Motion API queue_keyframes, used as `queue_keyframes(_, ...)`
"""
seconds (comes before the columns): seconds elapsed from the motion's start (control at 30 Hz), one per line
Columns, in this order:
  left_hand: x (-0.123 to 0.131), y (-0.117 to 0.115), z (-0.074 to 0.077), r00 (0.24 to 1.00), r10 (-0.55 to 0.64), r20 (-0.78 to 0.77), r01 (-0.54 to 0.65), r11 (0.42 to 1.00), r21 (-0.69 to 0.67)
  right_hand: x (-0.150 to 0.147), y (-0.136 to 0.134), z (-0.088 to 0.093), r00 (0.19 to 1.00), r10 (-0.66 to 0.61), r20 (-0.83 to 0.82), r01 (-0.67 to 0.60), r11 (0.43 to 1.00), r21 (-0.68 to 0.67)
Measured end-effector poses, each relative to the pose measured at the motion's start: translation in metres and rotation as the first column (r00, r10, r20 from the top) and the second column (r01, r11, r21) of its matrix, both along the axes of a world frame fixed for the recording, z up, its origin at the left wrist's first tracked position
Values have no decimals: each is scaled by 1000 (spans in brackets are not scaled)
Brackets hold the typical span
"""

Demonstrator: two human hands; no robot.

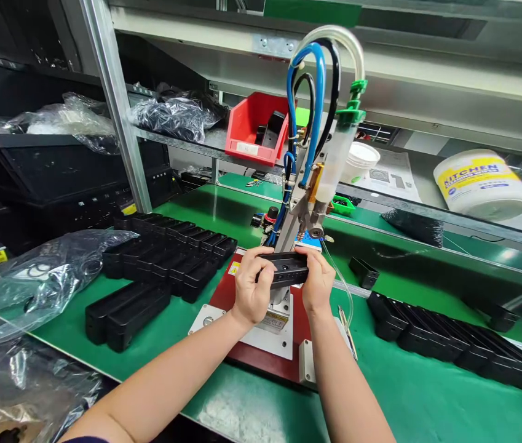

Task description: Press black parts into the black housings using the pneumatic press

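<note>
Both the left hand [250, 289] and the right hand [316, 282] grip a long black plastic housing [288, 269] just under the metal dispenser nozzle [315, 224].

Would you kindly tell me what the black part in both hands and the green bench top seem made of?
The black part, gripped by left hand and right hand, looks like moulded plastic, matt with faint sheen. The green bench top is probably a rubbery mat: smooth, with soft glare.

bench: green mat [403, 400] | left housings [168, 258] | right housings [449, 344] | red fixture base [222, 296] | plastic bag [34, 277]
</note>
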State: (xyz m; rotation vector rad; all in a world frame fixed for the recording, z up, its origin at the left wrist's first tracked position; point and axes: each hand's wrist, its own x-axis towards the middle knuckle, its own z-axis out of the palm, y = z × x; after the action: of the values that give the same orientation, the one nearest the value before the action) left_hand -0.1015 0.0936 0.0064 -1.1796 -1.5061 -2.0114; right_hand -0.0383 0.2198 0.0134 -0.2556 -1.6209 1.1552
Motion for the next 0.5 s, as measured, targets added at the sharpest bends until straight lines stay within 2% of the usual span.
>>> queue_keyframes(0.17,-1,1,-3,995,59,-82,-59,998,-1,0,2,-2,998,37,-46,-36,999,23)
queue_keyframes(0.33,-2,3,-6,968,177,-178,-182,983,-9,-8,5,-8,992,87,-89,-89,996,-17)
queue_keyframes(0.5,-5,4,-7,939,237,-250,-240,971,17,-9,5,-7,993,112,-30,-114,991,-75)
